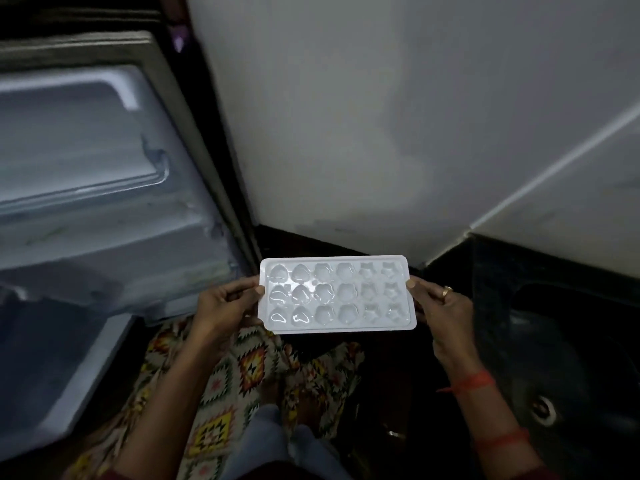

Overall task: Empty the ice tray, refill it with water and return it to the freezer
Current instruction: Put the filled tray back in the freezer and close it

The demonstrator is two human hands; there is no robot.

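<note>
**A:** Where is the ice tray?

**B:** The white ice tray [337, 293] is in mid-air at the centre of the view, held level and face up in front of the person's body. It is between the open freezer door [86, 150] on the left and a dark sink [554, 341] on the right.

**A:** How is it held?

**B:** By both hands, one at each short end. The left hand [221, 306] pinches the left end, with the thumb on the top rim and the fingers curled underneath. The right hand [440, 306] clamps the right end the same way. It wears a ring [447, 291], and a red thread [471, 382] circles that wrist.

**A:** What does the tray look like?

**B:** It has three rows of six shaped hollows: hearts on the left, flowers in the middle, stars on the right. The hollows glisten, but in the dim light I cannot tell whether they hold ice, water or nothing.

**A:** And around it?

**B:** A pale wall [346, 116] rises behind the tray. The freezer door shows a white moulded lining. The sink has a round metal drain [543, 408]. Below the tray hangs a garment [242, 368] with a bright geometric pattern.
</note>
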